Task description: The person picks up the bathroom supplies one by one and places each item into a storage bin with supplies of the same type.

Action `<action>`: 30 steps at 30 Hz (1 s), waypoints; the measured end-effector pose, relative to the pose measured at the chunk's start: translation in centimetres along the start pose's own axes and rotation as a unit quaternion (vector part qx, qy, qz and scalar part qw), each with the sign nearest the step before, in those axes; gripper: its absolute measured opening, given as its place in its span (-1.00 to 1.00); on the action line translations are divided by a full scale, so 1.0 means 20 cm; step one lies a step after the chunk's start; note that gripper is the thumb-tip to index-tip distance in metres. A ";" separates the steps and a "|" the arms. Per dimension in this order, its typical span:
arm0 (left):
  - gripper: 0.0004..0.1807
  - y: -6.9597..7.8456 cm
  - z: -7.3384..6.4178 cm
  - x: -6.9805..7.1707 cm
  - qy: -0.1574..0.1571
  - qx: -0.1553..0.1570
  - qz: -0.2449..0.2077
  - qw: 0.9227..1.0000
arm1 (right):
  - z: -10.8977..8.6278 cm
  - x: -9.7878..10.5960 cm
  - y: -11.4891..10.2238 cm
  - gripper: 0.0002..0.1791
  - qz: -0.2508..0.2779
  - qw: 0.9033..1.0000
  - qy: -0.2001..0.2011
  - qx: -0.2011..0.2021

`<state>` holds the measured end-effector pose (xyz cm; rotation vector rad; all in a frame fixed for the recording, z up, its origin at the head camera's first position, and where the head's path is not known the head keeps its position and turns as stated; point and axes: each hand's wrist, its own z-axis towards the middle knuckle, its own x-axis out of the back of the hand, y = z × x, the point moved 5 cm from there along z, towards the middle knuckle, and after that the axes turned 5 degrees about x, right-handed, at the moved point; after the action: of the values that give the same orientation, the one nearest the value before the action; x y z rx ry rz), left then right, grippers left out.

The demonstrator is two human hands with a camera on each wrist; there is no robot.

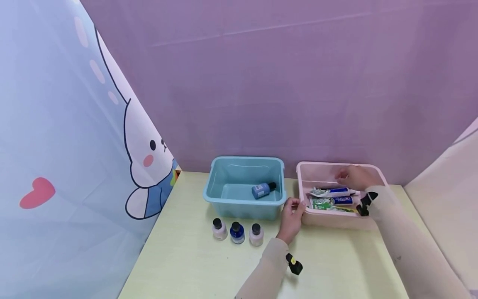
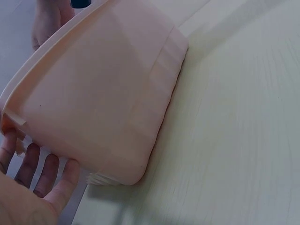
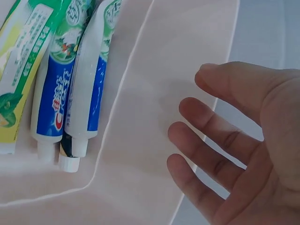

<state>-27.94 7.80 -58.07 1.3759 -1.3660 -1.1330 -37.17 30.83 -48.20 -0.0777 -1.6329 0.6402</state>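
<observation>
The pink basket point(image 1: 336, 221) was found standing near the far edge of the surface point(image 1: 179, 249), toward its right edge. Its near left corner was held at the rim by the left hand point(image 1: 290, 220). Nothing was held by the right hand point(image 1: 356, 178), which was observed over the basket's far right part with thumb and fingers parted and slightly bent. Inside the basket, a rear toothpaste tube point(image 1: 332, 192) and a front toothpaste tube point(image 1: 342, 201), both marked in blue, white and green, were laid side by side, with their caps toward the basket's right end. A further white cap point(image 3: 70, 164) was noted between them, its body mostly hidden. A yellow-and-green package point(image 1: 337, 208) was located along the basket's near wall. To the left, a blue basket point(image 1: 242, 209) was positioned near the far edge, with a blue bottle point(image 1: 260, 190) lying on its side at the right of its floor. In front of that basket, a left pale bottle point(image 1: 219, 230), a dark blue bottle point(image 1: 237, 233) and a right pale bottle point(image 1: 256, 235) were recorded upright in a row, all black-capped.
</observation>
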 end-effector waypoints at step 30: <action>-0.86 -0.06 -0.12 0.10 -0.018 -0.016 0.036 0.999 | -0.22 -0.10 -0.44 -0.89 0.012 0.983 0.162 0.084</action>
<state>-25.45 5.84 -58.82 1.2794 -1.4051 -1.1313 -30.07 24.23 -46.01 -0.0746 -1.2617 0.7414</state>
